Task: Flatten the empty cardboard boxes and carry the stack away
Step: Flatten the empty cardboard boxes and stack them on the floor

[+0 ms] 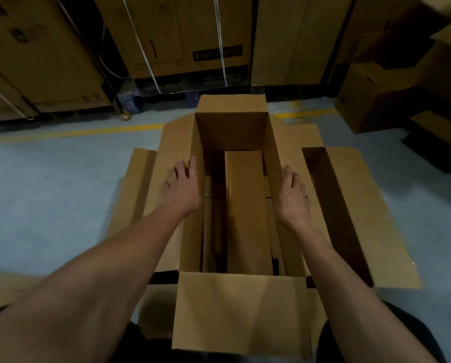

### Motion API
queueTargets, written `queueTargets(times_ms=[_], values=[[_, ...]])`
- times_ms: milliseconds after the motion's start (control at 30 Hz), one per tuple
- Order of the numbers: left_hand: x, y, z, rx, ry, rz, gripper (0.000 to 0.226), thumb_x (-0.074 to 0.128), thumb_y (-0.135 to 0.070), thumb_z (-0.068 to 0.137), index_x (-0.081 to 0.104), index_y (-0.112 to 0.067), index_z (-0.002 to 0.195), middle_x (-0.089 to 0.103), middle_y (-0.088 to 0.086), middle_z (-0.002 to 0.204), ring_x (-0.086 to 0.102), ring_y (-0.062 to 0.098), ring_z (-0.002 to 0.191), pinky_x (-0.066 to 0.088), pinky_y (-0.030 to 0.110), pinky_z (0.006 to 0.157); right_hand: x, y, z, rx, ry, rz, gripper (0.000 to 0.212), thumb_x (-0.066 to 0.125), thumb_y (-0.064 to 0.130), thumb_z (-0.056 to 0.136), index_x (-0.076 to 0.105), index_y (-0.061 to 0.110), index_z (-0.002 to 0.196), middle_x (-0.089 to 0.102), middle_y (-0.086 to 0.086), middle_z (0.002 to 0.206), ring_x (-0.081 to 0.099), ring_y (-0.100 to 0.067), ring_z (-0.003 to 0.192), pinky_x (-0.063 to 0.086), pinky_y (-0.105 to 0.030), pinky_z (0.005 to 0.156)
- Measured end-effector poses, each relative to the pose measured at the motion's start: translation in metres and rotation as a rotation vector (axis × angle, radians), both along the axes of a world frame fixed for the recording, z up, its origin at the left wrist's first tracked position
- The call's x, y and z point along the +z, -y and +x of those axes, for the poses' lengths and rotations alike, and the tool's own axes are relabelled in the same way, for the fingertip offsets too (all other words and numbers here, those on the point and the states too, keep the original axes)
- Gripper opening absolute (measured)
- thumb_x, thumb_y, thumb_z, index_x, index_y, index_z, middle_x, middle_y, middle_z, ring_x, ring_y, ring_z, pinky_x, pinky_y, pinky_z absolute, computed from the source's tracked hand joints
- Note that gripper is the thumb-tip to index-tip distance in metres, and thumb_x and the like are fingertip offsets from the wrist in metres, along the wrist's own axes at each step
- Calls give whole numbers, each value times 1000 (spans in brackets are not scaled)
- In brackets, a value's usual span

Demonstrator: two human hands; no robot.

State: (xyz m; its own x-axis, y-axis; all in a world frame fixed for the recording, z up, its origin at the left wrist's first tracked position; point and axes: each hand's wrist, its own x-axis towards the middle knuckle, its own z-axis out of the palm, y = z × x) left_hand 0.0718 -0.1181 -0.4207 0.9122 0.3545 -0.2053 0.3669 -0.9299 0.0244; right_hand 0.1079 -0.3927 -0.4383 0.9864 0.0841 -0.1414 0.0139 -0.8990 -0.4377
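Hands frame the open brown cardboard box [232,132] at twelve o'clock: left hand [182,184] and right hand [294,195], fingers straight and spread, press its long walls. Uneven pushing could buckle a wall instead of folding the box flat.

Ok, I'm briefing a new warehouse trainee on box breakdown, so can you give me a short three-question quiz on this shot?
1. True or false: the open cardboard box in front of the person has already been flattened.
2. Where is each hand? A) both on the floor; B) left hand on the box's left long flap, right hand at its right wall; C) both gripping the near flap.
3. Fill in: the line painted on the grey floor is ____.

Key:
1. False: it stands open, flaps spread, with cardboard pieces inside.
2. B, fingers fairly straight.
3. Yellow: the yellow line runs across behind the box.
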Motion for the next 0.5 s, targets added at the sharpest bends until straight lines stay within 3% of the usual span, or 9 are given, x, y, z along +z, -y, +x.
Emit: queueTargets(times_ms=[100,167,233,300,400,500], values=[[6,14,-57,88,14,-83,112,76,-28,93,-9,-23,166,14,21,171,33,46,150,46,56,113,0,5,-10,-85,-52,-22,100,69,-1,90,5,16,165,22,-23,168,34,-47,148,40,-65,114],[10,25,-89,188,13,-149,100,75,-29,93,5,-22,163,42,21,152,54,39,128,54,48,92,0,10,-17,-154,-68,-65,86,70,5,92,17,14,159,37,-25,157,49,-47,133,50,-62,104],[15,35,-112,262,-6,-179,80,72,-30,96,23,-18,157,58,13,122,61,30,103,53,42,73,-1,13,-23,-185,-74,-34,62,65,7,97,33,14,149,54,-22,136,62,-40,115,59,-55,92],[19,39,-123,252,6,-194,64,67,-27,100,34,-14,154,56,7,106,57,24,89,48,35,62,-3,13,-27,-184,-69,45,47,58,6,102,41,16,145,64,-14,112,69,-31,95,65,-49,80],[29,42,-125,209,87,-243,50,62,-20,104,43,-9,149,52,5,101,52,19,88,46,30,65,-1,13,-27,-166,-61,154,44,55,4,103,48,18,144,66,-7,96,71,-25,80,67,-46,72],[47,43,-122,208,175,-250,44,64,-17,103,49,-9,143,57,5,102,61,23,93,50,34,72,28,14,-30,-131,-59,247,35,58,4,103,56,17,136,68,-6,103,70,-22,84,65,-39,73]])
